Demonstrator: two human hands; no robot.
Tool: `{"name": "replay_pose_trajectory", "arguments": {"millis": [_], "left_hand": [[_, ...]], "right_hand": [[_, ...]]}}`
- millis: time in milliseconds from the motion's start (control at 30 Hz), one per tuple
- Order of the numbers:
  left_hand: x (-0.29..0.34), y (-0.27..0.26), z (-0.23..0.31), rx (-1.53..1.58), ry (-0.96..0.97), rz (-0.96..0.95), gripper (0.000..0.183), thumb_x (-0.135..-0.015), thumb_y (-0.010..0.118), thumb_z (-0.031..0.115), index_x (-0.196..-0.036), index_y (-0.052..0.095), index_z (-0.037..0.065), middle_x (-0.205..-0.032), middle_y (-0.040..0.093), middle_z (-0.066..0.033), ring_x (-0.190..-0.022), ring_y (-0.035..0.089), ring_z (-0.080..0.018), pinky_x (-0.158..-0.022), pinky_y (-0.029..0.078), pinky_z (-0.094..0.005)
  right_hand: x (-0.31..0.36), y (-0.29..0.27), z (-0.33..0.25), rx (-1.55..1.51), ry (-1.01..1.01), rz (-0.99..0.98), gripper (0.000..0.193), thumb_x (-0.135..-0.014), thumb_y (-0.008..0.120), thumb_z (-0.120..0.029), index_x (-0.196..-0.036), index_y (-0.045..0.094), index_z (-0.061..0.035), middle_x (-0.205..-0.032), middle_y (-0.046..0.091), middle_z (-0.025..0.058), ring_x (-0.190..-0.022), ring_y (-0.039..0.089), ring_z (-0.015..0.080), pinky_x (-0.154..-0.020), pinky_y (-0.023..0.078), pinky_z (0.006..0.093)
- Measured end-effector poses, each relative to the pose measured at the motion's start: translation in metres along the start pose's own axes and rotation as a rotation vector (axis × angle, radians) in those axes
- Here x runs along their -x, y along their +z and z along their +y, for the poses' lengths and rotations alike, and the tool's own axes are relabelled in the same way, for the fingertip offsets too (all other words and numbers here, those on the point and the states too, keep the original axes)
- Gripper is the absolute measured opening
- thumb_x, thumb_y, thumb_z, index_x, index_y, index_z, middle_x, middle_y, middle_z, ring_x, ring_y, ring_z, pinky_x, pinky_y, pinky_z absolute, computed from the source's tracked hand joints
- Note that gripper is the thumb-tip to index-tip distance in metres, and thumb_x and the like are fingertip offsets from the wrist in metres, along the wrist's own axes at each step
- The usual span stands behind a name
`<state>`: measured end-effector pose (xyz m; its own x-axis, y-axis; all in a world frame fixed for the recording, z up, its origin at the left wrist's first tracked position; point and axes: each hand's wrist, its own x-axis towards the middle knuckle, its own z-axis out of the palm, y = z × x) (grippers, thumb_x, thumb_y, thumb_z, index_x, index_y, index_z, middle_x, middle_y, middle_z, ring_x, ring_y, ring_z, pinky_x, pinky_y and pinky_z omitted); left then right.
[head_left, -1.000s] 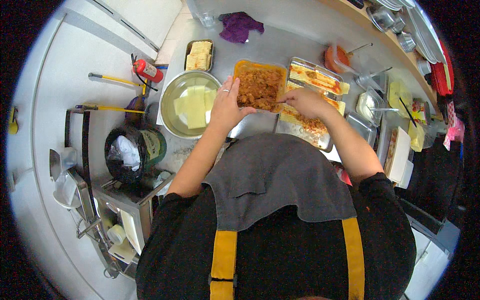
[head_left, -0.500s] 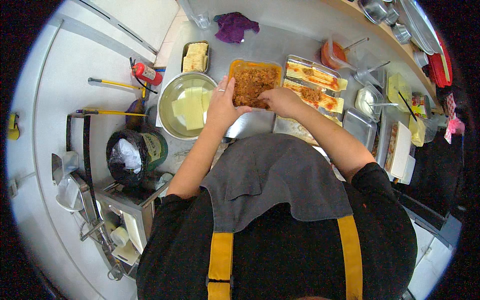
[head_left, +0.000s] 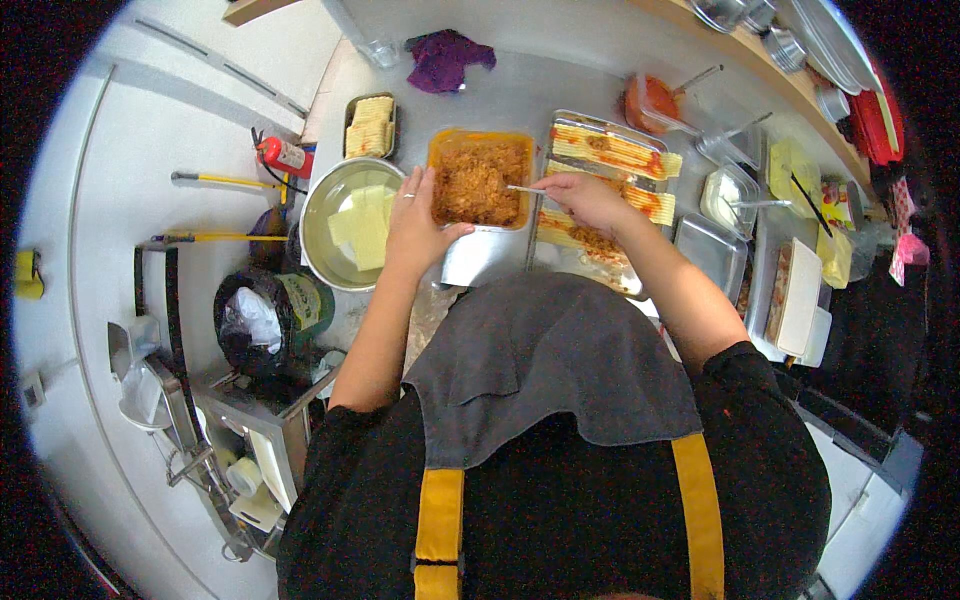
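My left hand (head_left: 415,225) braces the near-left corner of a clear plastic container (head_left: 433,152) full of browned minced meat (head_left: 482,180), fingers along its side and thumb at its near edge. In my right hand (head_left: 588,205) is a spoon (head_left: 527,189), its handle gripped between the fingers, over the container's right rim. Under and beside that hand lie metal trays (head_left: 540,258) with wavy-edged pasta sheets (head_left: 652,205), streaked with red sauce. Clumps of minced meat (head_left: 597,243) rest on the nearer sheets.
Left of the container stands a steel bowl (head_left: 310,243) with flat pasta sheets in liquid. Behind it is a small tray of stacked wavy sheets (head_left: 370,125). A purple cloth (head_left: 450,60) lies farther back. Red sauce (head_left: 652,103) and white cream (head_left: 728,198) stand in tubs at right.
My right hand has drawn back to the right out of the meat, and the spoon now shows. My left hand stays at the container. The whole view has shifted slightly.
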<state>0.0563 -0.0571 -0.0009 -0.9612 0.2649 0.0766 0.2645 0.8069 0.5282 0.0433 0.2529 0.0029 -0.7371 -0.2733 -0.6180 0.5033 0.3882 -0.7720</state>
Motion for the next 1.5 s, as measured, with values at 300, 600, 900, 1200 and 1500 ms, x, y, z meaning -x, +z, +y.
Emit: {"name": "replay_pose_trajectory", "arguments": {"millis": [300,600,900,1200,1500], "left_hand": [[-0.037,-0.007,0.071,-0.005,0.184,0.152,0.056,-0.082,0.077,0.021,-0.133,0.062,0.003,-0.120,0.064,-0.0243,-0.109,0.061,-0.0418,-0.094,0.049,-0.0493],[-0.134,0.117,0.183,-0.062,0.270,-0.237,0.066,-0.085,0.072,0.027,-0.144,0.053,0.007,-0.131,0.059,-0.0256,-0.123,0.056,-0.0419,-0.106,0.045,-0.0474],[-0.188,0.248,0.188,-0.257,0.197,-0.380,0.084,-0.085,0.075,0.040,-0.157,0.039,0.017,-0.150,0.044,-0.0297,-0.137,0.046,-0.0436,-0.115,0.038,-0.0511],[-0.184,0.254,0.184,-0.171,0.200,-0.336,0.074,-0.082,0.076,0.032,-0.150,0.050,0.022,-0.141,0.051,-0.0197,-0.130,0.049,-0.0366,-0.111,0.041,-0.0465],[-0.183,0.252,0.179,-0.196,0.180,-0.392,0.069,-0.082,0.072,0.027,-0.148,0.051,0.027,-0.143,0.049,-0.0192,-0.130,0.048,-0.0372,-0.111,0.040,-0.0488]], "right_hand": [[0.057,-0.108,0.055,-0.237,-0.083,0.275,0.027,-0.105,0.055,-0.019,-0.126,0.070,-0.0110,-0.082,0.059,-0.0032,-0.068,0.048,0.0080,-0.063,0.042,0.0256],[0.015,-0.193,0.153,0.574,-0.108,0.695,0.031,-0.101,0.053,-0.021,-0.128,0.068,-0.0166,-0.113,0.071,0.0200,-0.104,0.068,0.0396,-0.090,0.053,0.0478],[-0.006,-0.200,0.171,0.610,-0.229,0.714,0.028,-0.100,0.052,-0.018,-0.124,0.067,-0.0163,-0.102,0.072,0.0203,-0.094,0.069,0.0402,-0.082,0.055,0.0497],[-0.015,-0.198,0.188,0.604,-0.254,0.692,0.030,-0.101,0.052,-0.017,-0.128,0.064,-0.0206,-0.101,0.072,0.0206,-0.093,0.069,0.0397,-0.082,0.054,0.0499],[-0.015,-0.199,0.188,0.565,-0.231,0.663,0.030,-0.104,0.051,-0.021,-0.130,0.064,-0.0244,-0.103,0.072,0.0204,-0.093,0.069,0.0405,-0.083,0.055,0.0493]]}}
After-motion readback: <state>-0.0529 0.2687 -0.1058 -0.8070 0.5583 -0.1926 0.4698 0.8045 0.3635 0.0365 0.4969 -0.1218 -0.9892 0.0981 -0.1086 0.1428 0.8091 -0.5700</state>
